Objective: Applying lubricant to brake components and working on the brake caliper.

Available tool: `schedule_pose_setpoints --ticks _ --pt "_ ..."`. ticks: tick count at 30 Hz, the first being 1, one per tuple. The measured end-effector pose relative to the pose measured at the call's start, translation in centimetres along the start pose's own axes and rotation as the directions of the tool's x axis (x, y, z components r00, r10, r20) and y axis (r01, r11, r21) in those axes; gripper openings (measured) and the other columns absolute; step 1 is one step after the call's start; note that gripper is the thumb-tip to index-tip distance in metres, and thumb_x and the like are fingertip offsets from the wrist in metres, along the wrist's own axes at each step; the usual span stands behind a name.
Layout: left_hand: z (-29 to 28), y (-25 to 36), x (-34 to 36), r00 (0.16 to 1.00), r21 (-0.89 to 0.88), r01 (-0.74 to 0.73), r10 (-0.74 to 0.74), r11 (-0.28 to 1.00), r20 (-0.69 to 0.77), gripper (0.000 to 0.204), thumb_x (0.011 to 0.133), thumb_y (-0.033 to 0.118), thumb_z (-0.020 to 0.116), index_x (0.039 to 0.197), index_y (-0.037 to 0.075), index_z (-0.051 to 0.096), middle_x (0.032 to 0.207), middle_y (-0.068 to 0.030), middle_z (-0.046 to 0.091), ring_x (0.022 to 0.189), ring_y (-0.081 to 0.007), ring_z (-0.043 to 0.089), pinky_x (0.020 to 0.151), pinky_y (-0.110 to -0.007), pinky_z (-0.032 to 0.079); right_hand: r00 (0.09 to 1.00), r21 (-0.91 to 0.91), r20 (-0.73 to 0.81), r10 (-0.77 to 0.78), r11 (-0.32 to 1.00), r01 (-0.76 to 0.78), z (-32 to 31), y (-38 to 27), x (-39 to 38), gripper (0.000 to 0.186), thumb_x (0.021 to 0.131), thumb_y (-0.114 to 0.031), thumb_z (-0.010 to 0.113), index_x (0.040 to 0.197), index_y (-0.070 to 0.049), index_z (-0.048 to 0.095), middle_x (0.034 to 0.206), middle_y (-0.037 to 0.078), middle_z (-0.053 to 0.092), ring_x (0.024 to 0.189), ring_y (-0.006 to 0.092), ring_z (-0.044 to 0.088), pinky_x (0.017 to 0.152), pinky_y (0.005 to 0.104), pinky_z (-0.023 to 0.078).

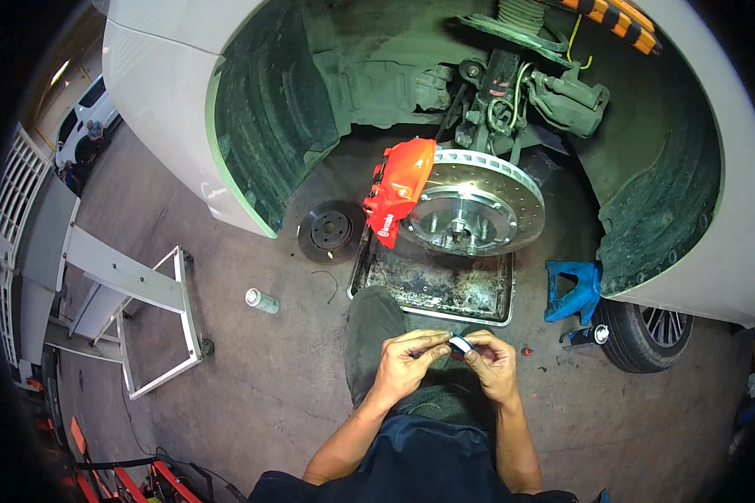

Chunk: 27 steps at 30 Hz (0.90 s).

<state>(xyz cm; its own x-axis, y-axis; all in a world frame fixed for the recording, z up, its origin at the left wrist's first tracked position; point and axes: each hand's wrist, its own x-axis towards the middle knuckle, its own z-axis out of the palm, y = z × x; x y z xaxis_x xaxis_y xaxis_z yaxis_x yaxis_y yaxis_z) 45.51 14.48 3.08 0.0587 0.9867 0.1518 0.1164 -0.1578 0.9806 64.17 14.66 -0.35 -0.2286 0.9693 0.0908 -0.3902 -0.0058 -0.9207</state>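
Observation:
Over my lap, my left hand [413,362] and my right hand [493,367] are close together, fingers closed. Between them is a small blue-and-white item [460,344], pinched at its two ends; its exact kind is too small to make out. Ahead of my hands, a drilled brake disc [524,197] is mounted on the hub inside the open wheel arch. A red brake caliper [401,180] sits over the disc's left side. Neither hand touches the disc or caliper.
Below the disc lies a dirty metal drip tray [510,310]. Left of it are a worn disc [325,233] and a spray can [262,301]. A blue stand [590,293], a dark can [591,336] and a wheel [643,339] sit right. A white wheeled frame [195,323] stands left.

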Motion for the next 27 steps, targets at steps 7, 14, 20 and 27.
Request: schedule_pose_setpoints --ticks 7,14,20,27 --pt "-0.6 -0.8 -0.4 0.996 0.189 -0.087 0.085 0.978 0.017 0.012 0.082 0.002 0.074 0.092 -0.004 0.073 0.097 -0.0135 0.073 0.090 -0.0180 0.069 0.079 -0.028 0.054 0.978 -0.012 0.010 0.206 0.978 -0.206 -0.2 -0.2 -0.2 0.024 0.091 -0.003 0.068 0.113 0.005 0.063 0.099 0.007 0.068 0.091 0.0126 0.066 0.082 0.0231 0.054" --pt "-0.1 -2.7 -0.9 0.969 -0.186 0.245 -0.245 0.951 0.023 0.014 0.089 0.003 0.069 0.101 -0.004 0.070 0.097 -0.0078 0.071 0.093 -0.0127 0.065 0.082 -0.025 0.053 0.978 -0.320 -0.025 0.206 0.926 -0.203 0.2 -1.4 0.4 0.027 0.088 -0.007 0.071 0.113 0.003 0.066 0.089 0.005 0.068 0.081 0.0089 0.063 0.075 0.0228 0.051" --pt "0.0 -3.6 -0.8 0.940 -0.328 0.316 -0.340 0.891 -0.018 0.015 0.092 0.002 0.066 0.106 -0.005 0.066 0.097 -0.0114 0.070 0.089 -0.0127 0.066 0.080 -0.025 0.054 0.996 -0.622 -0.089 0.030 0.779 -0.079 1.5 -1.9 1.0 0.023 0.081 -0.009 0.076 0.103 -0.001 0.072 0.082 0.006 0.068 0.077 0.0102 0.062 0.071 0.0258 0.049" --pt "-0.6 -4.2 -0.6 0.920 -0.583 0.360 -0.379 0.728 0.095 0.016 0.094 0.005 0.064 0.108 -0.002 0.061 0.096 -0.0123 0.070 0.086 -0.0165 0.069 0.079 -0.026 0.057 0.990 -0.557 -0.125 0.059 0.822 -0.119 2.4 -1.9 1.1 0.014 0.086 -0.010 0.073 0.096 0.000 0.073 0.081 0.006 0.068 0.073 0.0099 0.061 0.065 0.0252 0.048"
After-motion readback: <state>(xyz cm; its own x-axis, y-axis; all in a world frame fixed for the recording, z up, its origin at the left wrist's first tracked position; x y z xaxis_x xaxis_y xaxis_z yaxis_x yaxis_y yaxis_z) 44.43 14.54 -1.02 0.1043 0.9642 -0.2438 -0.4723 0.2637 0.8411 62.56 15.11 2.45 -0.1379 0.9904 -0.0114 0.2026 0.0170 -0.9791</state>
